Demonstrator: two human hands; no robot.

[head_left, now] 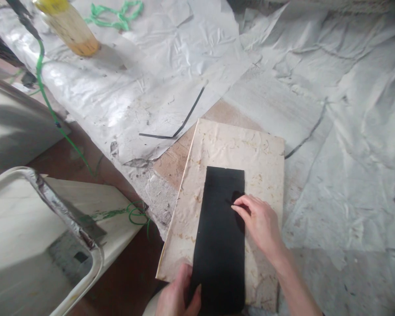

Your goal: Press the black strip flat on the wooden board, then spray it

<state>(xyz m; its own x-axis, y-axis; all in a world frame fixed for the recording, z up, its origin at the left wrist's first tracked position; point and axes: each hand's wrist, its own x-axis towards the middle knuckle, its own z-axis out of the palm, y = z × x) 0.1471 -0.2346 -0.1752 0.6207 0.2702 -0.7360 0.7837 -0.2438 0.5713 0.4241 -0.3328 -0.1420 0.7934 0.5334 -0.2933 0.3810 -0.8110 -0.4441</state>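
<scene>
Crumpled white sheeting (332,109) covers most of the bench, spreading from the far edge down the whole right side, with bare brown bench top (125,272) showing along the near left. On the near left corner sits a pale tray (26,228) with a rounded metal rim, a foil-like strip running along its inner side. Centre stage, just near of the middle, lies a cream board (260,162), speckled and stained, its near-left corner hanging toward the bench's near edge. Flat on that board lies a black sheet (222,245), long and narrow, running from the board's middle down past its near edge.

Now the hands. The right hand (260,224) lies on the black sheet's right edge, fingers loosely extended and nearly flat, the fingertips (237,206) pressing on the dark surface; nothing is gripped. The left hand (179,296) comes in at the near edge, only partly in view, thumb and fingers pinching the sheet's near-left edge.

At the far left corner a yellowish bottle (70,26) stands tilted in view, a green cord (49,105) trailing from there down toward the tray. A thin black offcut strip (184,125) lies bent on the sheeting just beyond the board.
</scene>
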